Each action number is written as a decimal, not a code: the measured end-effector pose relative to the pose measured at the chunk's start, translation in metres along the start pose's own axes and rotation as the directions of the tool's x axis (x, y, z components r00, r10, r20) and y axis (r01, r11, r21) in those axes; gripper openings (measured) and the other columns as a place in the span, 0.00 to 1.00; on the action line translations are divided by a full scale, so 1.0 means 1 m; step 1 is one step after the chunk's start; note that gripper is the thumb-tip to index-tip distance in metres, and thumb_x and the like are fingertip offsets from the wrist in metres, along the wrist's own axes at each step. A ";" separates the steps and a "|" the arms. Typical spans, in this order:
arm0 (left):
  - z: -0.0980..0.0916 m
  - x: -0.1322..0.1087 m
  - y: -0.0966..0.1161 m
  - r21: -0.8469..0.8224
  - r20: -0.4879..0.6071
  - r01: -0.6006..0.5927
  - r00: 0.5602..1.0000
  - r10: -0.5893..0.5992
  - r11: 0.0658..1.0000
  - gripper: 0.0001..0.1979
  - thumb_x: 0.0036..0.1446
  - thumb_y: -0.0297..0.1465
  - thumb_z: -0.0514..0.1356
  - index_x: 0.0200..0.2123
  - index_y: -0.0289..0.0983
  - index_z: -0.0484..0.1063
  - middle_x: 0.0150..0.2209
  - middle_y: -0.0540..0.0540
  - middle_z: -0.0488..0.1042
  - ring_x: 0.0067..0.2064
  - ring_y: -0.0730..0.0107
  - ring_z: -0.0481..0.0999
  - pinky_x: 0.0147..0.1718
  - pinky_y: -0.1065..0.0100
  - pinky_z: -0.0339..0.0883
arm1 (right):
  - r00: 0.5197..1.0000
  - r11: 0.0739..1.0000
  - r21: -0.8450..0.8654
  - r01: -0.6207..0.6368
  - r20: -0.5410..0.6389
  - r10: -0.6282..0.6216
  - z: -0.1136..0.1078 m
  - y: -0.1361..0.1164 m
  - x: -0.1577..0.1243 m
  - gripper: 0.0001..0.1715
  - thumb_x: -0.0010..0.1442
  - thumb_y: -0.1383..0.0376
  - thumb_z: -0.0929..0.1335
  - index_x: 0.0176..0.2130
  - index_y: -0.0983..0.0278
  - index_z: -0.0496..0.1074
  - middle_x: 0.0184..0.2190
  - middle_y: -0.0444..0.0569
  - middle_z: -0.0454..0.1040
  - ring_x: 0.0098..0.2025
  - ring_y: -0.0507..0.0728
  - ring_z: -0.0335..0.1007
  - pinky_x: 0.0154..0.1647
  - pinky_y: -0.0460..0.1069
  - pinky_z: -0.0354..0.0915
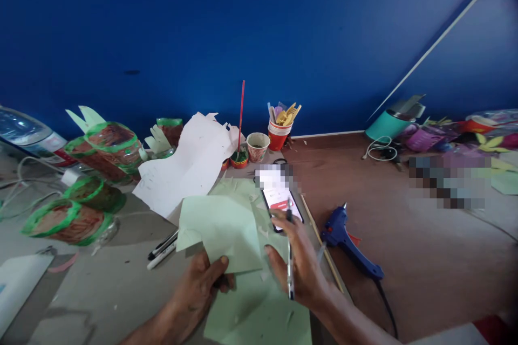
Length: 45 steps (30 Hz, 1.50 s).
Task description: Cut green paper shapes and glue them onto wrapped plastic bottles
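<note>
My left hand [202,280] pinches the lower edge of a pale green sheet of paper [220,229] between thumb and fingers, holding it raised and tilted. Below it lies a larger pale green sheet [259,315]. A pen [290,264] is tucked among the fingers of my right hand [301,261], its thumb and index finger spread apart. That hand is over the lower part of a lit phone [281,202]; whether a fingertip touches the screen I cannot tell. Two markers [162,253] rest left of the raised sheet.
A blue glue gun [352,245] and a wooden stick [319,240] lie right of my hands. Brown jars with green rims [68,221] stand at left, near a torn white sheet [190,156]. Behind are a paper cup [258,146] and red cups with plastic cutlery [279,137].
</note>
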<state>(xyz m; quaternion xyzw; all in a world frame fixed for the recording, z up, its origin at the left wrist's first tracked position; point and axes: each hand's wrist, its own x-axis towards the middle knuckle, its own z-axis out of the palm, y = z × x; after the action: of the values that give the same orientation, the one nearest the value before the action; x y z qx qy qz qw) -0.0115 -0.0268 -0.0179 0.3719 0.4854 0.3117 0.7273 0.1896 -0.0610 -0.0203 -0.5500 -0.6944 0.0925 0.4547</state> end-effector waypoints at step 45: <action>-0.018 -0.008 0.007 0.577 0.024 -0.547 0.753 0.657 0.607 0.05 0.56 0.26 0.58 0.36 0.39 0.69 0.33 0.48 0.70 0.32 0.71 0.71 0.31 0.74 0.65 | 0.819 0.994 0.032 0.104 0.564 -0.103 -0.003 -0.005 0.005 0.29 0.47 0.73 0.63 0.51 0.65 0.66 0.40 0.56 0.69 0.44 0.65 0.62 0.46 0.60 0.61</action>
<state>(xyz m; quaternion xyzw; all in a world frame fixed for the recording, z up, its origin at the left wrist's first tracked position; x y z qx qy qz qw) -0.0316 -0.0257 -0.0128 0.6746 0.4659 0.4196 0.3895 0.1882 -0.0599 -0.0131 -0.4597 -0.8266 0.2261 0.2330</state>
